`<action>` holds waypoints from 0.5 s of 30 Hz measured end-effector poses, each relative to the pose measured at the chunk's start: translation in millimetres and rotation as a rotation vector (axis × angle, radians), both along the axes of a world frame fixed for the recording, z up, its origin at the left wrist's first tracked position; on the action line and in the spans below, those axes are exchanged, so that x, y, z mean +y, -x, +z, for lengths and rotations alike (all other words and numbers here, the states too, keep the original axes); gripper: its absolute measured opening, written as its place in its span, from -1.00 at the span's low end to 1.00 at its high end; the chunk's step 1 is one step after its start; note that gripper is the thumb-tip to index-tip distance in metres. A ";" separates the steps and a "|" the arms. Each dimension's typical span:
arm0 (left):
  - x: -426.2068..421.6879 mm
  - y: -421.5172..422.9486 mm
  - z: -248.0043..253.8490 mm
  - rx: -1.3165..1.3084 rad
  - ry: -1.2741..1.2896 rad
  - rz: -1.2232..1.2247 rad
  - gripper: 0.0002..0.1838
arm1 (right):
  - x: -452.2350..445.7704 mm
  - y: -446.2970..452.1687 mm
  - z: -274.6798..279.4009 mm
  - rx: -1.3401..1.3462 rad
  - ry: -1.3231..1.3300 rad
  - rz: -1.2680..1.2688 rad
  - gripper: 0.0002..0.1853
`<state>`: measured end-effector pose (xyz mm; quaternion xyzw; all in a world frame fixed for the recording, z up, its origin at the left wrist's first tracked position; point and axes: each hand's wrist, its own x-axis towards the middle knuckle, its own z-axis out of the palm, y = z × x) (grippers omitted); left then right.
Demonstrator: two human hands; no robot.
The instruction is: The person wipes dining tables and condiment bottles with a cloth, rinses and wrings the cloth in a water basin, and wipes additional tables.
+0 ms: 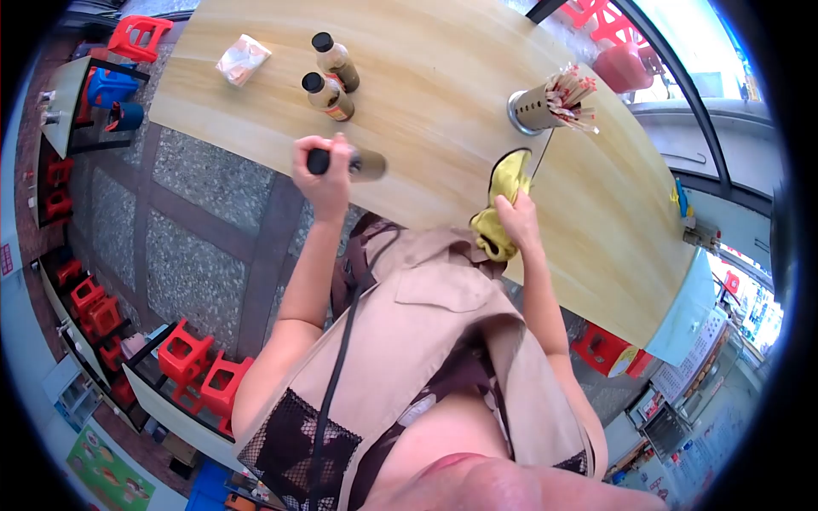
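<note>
My left hand (326, 183) is closed around a bottle (368, 165) with a black cap, held tilted at the near edge of the wooden table (426, 128). Its lower end is smeared by motion. Just beyond stand two similar bottles, one (331, 100) nearer and another (341, 68) behind it, both black-capped with dark contents. My right hand (519, 223) grips a bunched yellow cloth (509, 180) with a dark edge at the table's near side. Part of the cloth hangs toward my beige vest.
A metal holder (530, 112) full of wrapped chopsticks (569, 95) stands to the right of the bottles. At the far left lies a packet of tissues (244, 60). Red stools (183, 358) and other tables (170, 409) line the left side.
</note>
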<state>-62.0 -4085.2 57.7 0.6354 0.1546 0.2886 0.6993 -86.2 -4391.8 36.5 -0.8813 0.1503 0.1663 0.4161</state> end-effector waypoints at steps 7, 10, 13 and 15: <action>48.8 -36.8 -54.6 0.083 -0.221 0.247 -0.63 | 31.2 -29.4 -15.1 -0.223 0.324 0.190 -0.41; 55.2 -46.6 -60.8 0.028 -0.226 0.183 -0.63 | 59.2 -22.9 -18.1 -0.179 0.284 0.401 -0.25; 56.6 -53.9 -56.3 0.015 -0.275 0.085 -0.55 | 71.6 -12.1 -42.7 0.203 0.437 0.589 -0.07; 57.9 -48.6 -59.2 -0.003 -0.651 0.198 -0.34 | 73.4 -10.9 -67.9 -0.359 0.486 0.624 -0.07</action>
